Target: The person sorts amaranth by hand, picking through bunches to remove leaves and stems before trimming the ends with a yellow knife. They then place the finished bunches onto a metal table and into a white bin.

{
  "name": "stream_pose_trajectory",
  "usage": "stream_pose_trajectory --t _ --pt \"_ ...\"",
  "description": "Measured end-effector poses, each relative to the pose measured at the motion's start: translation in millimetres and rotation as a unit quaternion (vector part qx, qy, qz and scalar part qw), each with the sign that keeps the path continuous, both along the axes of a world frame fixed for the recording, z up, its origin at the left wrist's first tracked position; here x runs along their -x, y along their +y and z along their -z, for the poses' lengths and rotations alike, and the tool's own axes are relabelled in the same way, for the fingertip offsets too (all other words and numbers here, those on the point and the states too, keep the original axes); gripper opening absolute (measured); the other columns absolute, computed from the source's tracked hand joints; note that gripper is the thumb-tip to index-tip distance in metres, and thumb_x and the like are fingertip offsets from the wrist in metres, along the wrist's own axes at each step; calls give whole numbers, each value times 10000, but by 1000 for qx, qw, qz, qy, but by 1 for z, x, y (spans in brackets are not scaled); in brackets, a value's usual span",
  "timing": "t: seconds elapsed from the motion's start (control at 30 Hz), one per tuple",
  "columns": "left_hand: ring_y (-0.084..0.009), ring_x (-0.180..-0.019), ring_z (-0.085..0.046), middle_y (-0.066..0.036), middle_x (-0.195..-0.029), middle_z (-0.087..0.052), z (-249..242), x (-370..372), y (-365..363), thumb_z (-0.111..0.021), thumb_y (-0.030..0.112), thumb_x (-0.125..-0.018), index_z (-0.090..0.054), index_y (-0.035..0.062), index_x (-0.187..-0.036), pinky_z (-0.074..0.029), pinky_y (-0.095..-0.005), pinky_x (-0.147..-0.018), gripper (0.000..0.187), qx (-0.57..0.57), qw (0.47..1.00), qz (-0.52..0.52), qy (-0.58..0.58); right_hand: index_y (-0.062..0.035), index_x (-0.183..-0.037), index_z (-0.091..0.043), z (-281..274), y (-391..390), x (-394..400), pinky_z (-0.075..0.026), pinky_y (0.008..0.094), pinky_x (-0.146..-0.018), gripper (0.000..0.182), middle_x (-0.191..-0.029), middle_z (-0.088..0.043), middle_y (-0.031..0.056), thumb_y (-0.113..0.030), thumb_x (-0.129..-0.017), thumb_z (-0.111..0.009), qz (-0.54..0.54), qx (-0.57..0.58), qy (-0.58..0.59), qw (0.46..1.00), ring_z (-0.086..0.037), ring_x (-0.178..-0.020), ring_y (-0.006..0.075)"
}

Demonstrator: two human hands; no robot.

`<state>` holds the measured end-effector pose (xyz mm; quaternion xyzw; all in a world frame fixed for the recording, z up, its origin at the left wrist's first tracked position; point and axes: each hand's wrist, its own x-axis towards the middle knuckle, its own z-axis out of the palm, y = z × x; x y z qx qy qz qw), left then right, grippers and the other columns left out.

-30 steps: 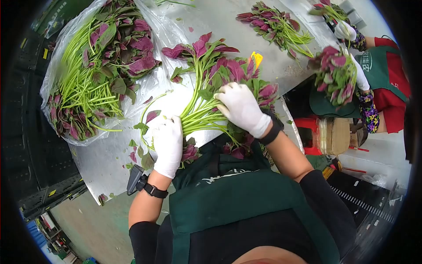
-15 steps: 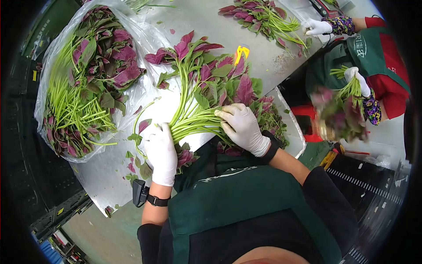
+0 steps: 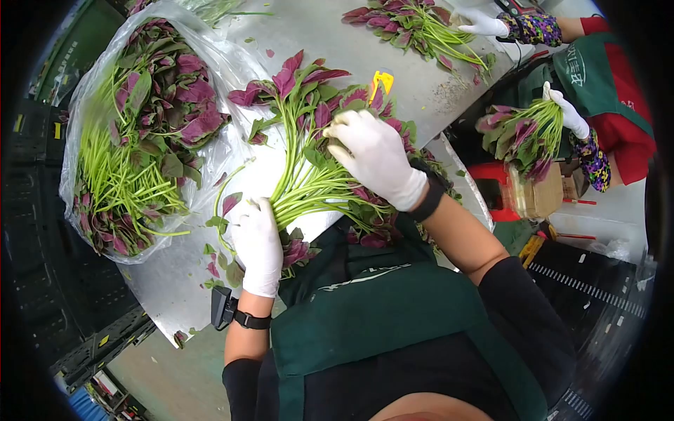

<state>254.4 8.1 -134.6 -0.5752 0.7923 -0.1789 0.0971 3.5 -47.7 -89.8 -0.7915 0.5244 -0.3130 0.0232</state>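
My left hand (image 3: 256,242), in a white glove, is closed around the stem ends of a bunch of amaranth greens (image 3: 309,186). The bunch's stems fan out to the right and upward over the metal table, ending in purple and green leaves. Over the leaves at the upper right of the bunch is my right hand (image 3: 372,154), also gloved. Its fingers are bent, with the thumb apart from them, and no stem shows between them. Part of the bunch is hidden beneath this hand. Loose leaves (image 3: 228,270) lie beside my left hand.
A clear plastic bag (image 3: 235,52) full of amaranth stands at the left of the metal table (image 3: 168,295). A yellow cutter (image 3: 381,83) lies beyond the bunch. At the right, a co-worker's gloved hand (image 3: 572,116) holds another bunch, near a red container (image 3: 488,186).
My right hand has left the stems and moved up and left over the leaves. My left hand stays in place. The co-worker's held bunch has moved up, and their other hand has shifted left.
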Motion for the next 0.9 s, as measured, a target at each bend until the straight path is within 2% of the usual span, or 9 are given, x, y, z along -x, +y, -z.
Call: stream_pose_trajectory --t 0.07,0.17,0.3,0.33,0.47,0.6,0.7,0.83,0.9 --pt "-178 -708 -568 -51 -815 -552 -1 0 0 -558 102 -830 -562 96 -1123 -434 -331 -596 293 -2 1000 2 7 -90 -891 -640 1 -19 -8 -492 382 -721 124 -915 -598 90 -157 -788 -654 -14 20 29 999 -594 -876 256" --pt "-176 -709 -569 -47 -820 -555 -1 0 1 -558 106 -831 -563 95 -1124 -435 -329 -598 293 2 1000 4 8 -83 -990 -664 21 -42 -18 -485 404 -736 199 -916 -606 95 -172 -812 -653 -49 -29 79 995 -603 -859 274" --pt "-174 -710 -569 -42 -823 -557 2 -2 -1 -559 106 -833 -562 94 -1126 -436 -328 -608 293 21 1000 19 5 -82 -906 -620 48 -45 -25 -501 403 -700 114 -800 -604 86 -160 -823 -624 -30 -162 132 977 -617 -789 296" --pt "-174 -711 -569 -41 -824 -558 3 -2 -1 -559 106 -834 -563 94 -1126 -436 -328 -611 292 27 999 24 5 -88 -857 -592 51 -41 -22 -499 404 -676 95 -742 -586 72 -163 -818 -636 -43 -66 93 993 -615 -741 288" --pt "-174 -716 -573 -41 -840 -570 1 -1 1 -556 100 -842 -563 97 -1125 -435 -330 -618 283 5 1000 6 9 -97 -857 -594 44 -26 -11 -483 381 -683 116 -752 -577 62 -178 -813 -665 -53 -9 55 997 -609 -750 253" --pt "-175 -712 -575 -40 -840 -583 -3 -1 0 -563 96 -844 -565 94 -1115 -435 -331 -618 271 9 1000 15 15 -112 -864 -581 33 -10 6 -459 359 -664 78 -746 -545 38 -158 -807 -608 -52 43 82 994 -599 -743 217" --pt "-175 -702 -575 -44 -835 -589 -2 -1 0 -570 93 -842 -568 92 -1103 -435 -328 -617 260 10 1000 14 21 -88 -881 -637 18 2 37 -492 367 -676 84 -825 -641 63 -152 -830 -657 17 58 9 998 -637 -749 249" --pt "-177 -696 -580 -53 -837 -598 -3 -1 0 -572 90 -840 -568 91 -1094 -440 -328 -613 254 8 999 20 36 -71 -946 -654 3 29 103 -521 375 -672 101 -877 -655 127 -153 -887 -643 188 -38 -53 980 -658 -783 317" --pt "-180 -698 -583 -58 -843 -602 -2 -1 0 -574 91 -838 -567 89 -1095 -443 -330 -611 258 12 1000 18 22 -69 -958 -651 3 50 139 -517 373 -673 123 -863 -654 146 -176 -900 -639 232 -73 -41 969 -660 -796 329"
